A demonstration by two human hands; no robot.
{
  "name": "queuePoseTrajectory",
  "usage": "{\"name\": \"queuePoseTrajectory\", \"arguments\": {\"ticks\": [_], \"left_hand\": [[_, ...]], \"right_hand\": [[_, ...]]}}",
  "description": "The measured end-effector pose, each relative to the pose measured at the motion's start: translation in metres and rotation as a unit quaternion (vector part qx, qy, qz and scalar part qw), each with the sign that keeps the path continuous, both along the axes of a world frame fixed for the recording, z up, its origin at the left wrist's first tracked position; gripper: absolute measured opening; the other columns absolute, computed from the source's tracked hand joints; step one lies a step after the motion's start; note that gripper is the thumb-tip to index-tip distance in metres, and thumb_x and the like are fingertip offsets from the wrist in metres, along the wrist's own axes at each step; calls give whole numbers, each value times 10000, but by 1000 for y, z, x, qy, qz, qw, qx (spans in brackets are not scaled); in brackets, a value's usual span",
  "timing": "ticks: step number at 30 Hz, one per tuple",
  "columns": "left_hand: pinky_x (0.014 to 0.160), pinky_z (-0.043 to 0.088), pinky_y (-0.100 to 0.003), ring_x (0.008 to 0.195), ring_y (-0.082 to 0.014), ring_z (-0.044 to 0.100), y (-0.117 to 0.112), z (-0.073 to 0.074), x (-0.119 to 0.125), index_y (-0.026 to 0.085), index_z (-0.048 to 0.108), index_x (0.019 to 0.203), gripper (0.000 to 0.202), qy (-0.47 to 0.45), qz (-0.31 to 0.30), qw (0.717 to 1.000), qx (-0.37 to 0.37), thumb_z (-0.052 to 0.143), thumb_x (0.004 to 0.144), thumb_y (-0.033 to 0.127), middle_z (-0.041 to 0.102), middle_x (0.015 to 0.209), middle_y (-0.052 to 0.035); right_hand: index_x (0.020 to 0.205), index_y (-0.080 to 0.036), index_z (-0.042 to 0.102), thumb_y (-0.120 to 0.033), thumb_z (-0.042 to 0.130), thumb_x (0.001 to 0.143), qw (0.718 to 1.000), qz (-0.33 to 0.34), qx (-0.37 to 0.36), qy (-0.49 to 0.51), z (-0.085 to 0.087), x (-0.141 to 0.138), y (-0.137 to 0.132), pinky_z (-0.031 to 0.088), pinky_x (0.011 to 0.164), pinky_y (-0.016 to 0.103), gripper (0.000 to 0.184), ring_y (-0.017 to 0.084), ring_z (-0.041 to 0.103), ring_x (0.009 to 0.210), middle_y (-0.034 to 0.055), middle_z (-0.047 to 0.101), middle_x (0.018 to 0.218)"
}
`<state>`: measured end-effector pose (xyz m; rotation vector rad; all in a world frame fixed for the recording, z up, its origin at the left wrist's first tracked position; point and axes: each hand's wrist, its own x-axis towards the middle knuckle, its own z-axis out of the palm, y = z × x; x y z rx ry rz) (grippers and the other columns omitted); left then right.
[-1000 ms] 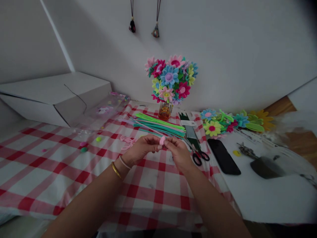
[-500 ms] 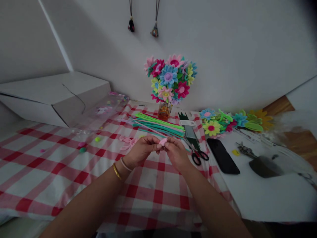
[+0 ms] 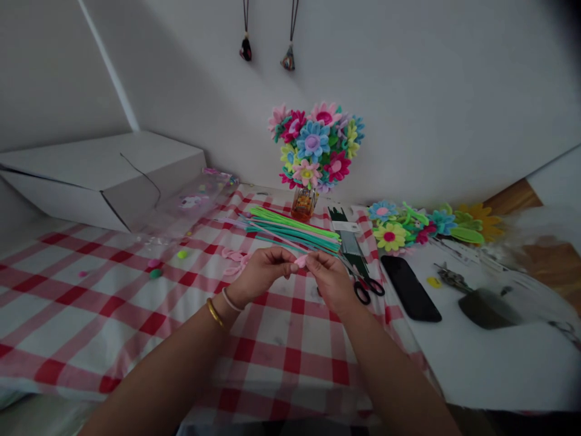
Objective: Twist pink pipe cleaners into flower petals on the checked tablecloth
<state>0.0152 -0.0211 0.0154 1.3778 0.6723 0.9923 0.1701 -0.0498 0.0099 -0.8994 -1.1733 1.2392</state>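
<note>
Between my two hands is a small pink fuzzy piece of pipe cleaner (image 3: 301, 261), bent into a short petal-like shape. My left hand (image 3: 267, 270) pinches its left end with thumb and forefinger. The right end is pinched by my right hand (image 3: 330, 278). Beyond them lies a bundle of green, teal and pink pipe cleaners (image 3: 290, 230). Several pink bent loops (image 3: 235, 261) rest on the cloth just left of my left hand. Black-handled scissors (image 3: 368, 289) lie right of my right hand, their blades partly hidden by it.
A flower bouquet (image 3: 313, 145) stands in a glass jar (image 3: 304, 204) at the back. On the right are a black phone (image 3: 410, 287), loose fuzzy flowers (image 3: 391, 236) and a glue gun (image 3: 483, 307). Pompoms (image 3: 155, 274) dot the checked cloth (image 3: 149, 324); a white box (image 3: 104, 175) sits at left.
The fingers of my right hand have shifted slightly right, away from my left fingertips, and the pink piece now shows flatter between them. The whole view has moved a little.
</note>
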Motion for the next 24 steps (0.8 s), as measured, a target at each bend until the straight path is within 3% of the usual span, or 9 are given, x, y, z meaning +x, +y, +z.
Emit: {"name": "queuePoseTrajectory", "arguments": {"ticks": [7,14,20,24], "left_hand": [[604,383,-239,631,-119,479,-3,-2,0,142,610,669,141,55,15,988,141,640,681,280,560,650,-21],[595,352,-228,618,-120,477,-3,-1,2,165,622,723,140,112,46,976,182,579,733,298,573,660,-12],[654,320,-250,642,-136,452,-2,-3,2,183,590,664,90,154,55,943,288,566,738,229,543,636,-16],[653,310,-256,642,-139,433,-1,-7,4,182,562,642,107,169,55,937,301,560,740,226,528,628,-14]], "right_hand": [[643,-201,649,-306,627,684,999,35,-4,35,1,-1,0,401,734,319,114,144,521,668,6,585,631],[704,-229,664,-325,604,708,998,-42,17,-33,3,0,0,405,747,309,113,153,531,722,5,611,699],[652,-199,631,-300,592,722,1000,-2,-2,-6,-2,0,1,389,670,268,129,116,493,646,-12,572,646],[620,-191,612,-297,608,707,1000,1,-21,20,-5,-1,3,370,628,259,137,105,463,601,-23,529,598]]}}
